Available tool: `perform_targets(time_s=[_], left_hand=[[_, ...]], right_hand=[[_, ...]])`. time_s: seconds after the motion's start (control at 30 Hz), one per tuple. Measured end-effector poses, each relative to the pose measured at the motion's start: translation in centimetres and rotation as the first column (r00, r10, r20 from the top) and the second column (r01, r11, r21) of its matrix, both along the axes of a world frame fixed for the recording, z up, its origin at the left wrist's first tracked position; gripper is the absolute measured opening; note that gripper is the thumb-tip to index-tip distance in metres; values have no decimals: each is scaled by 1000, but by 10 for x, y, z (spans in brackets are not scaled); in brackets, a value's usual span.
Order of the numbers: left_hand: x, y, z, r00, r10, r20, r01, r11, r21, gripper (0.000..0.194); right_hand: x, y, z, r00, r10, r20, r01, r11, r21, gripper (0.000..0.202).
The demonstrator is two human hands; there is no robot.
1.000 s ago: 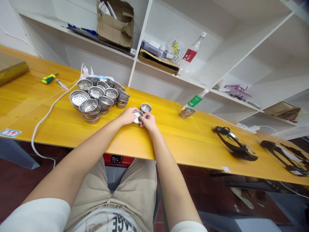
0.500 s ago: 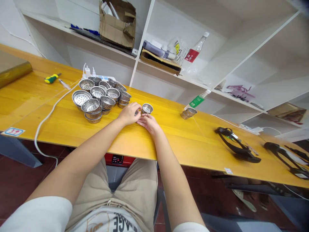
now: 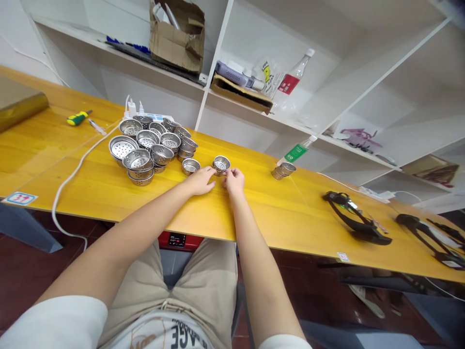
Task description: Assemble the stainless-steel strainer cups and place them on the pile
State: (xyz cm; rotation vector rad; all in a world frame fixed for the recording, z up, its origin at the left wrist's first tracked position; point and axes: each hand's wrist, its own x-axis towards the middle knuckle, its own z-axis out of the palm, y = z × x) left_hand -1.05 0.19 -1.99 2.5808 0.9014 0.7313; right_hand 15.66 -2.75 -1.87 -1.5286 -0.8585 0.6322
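A small perforated metal cup [image 3: 221, 165] stands upright on the yellow table. My right hand [image 3: 235, 182] is at its front right side, thumb and fingers closed in a pinch at the rim. My left hand [image 3: 202, 182] lies low by the table, fingers stretched, its fingertips close to the cup's front left; whether they touch it I cannot tell. Another perforated cup [image 3: 191, 166] stands by itself just behind my left hand. Further left is a cluster of stacked perforated cups [image 3: 147, 140], most of them nested in piles.
A short stack of cups [image 3: 283, 170] lies tilted to the right, near a green-labelled bottle [image 3: 298, 152]. A white cable [image 3: 74, 169] crosses the table at left, near a screwdriver [image 3: 78, 118]. Black headsets [image 3: 358, 220] lie at right. White shelving [image 3: 232, 116] stands behind.
My hands have moved apart from each other. The right has shifted right and up to the cup's side, the left slightly down. The separate cup behind my left hand now shows.
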Motion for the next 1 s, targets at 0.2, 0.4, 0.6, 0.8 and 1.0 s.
perform_targets(time_s=[0.2,0.4,0.6,0.8,1.0], left_hand=[[0,5,-8,992,121,-28,-122,991,-53,49],[-6,14,-10,953,292,-80,-296,954,-41,47],[-9,15,-7,960,255,-115,-260,965,-36,44],[-7,14,-5,984,173,-48,-175,983,-60,42],[-7,18,-6,982,187,3,-186,979,-84,41]], right_hand=[[5,2,-7,995,-4,104,4,1000,-2,5],[18,0,-5,907,-173,383,176,984,26,5],[17,-3,-2,883,-190,430,198,980,25,13],[10,3,-7,882,-18,471,8,1000,22,27],[12,12,-15,873,-31,487,-14,996,88,29]])
